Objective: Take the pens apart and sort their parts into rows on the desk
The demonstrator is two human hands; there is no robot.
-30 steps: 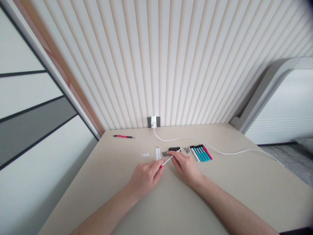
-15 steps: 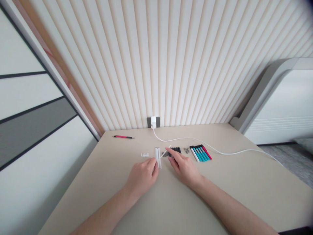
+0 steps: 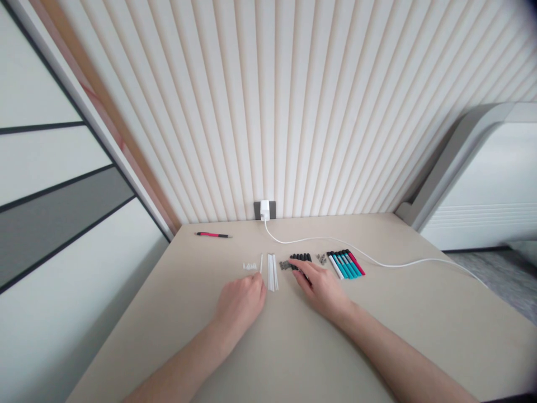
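Note:
My left hand (image 3: 242, 299) is closed, with a thin white pen refill (image 3: 261, 263) pinched at its lower end and pointing away from me. To the right of that hand, several similar white refills (image 3: 272, 272) lie side by side on the table. Small clear plastic tips (image 3: 249, 266) lie just beyond my left fingers. My right hand (image 3: 321, 285) rests with thumb and index finger apart, over the near part of a row of black pen parts (image 3: 302, 257). Its index fingertip is next to small grey pieces (image 3: 284, 265). The palm side of this hand is hidden.
Capped pen barrels in white, teal and red (image 3: 346, 264) lie to the right, beside another small grey pile (image 3: 321, 259). A red and black pen (image 3: 213, 235) lies at the back left. A white cable (image 3: 319, 238) runs from the wall charger (image 3: 264, 210) across the table.
The slanted refill between my hands is now in my left hand, left of the refill row and pointing away. My right index finger has come down beside the grey pieces.

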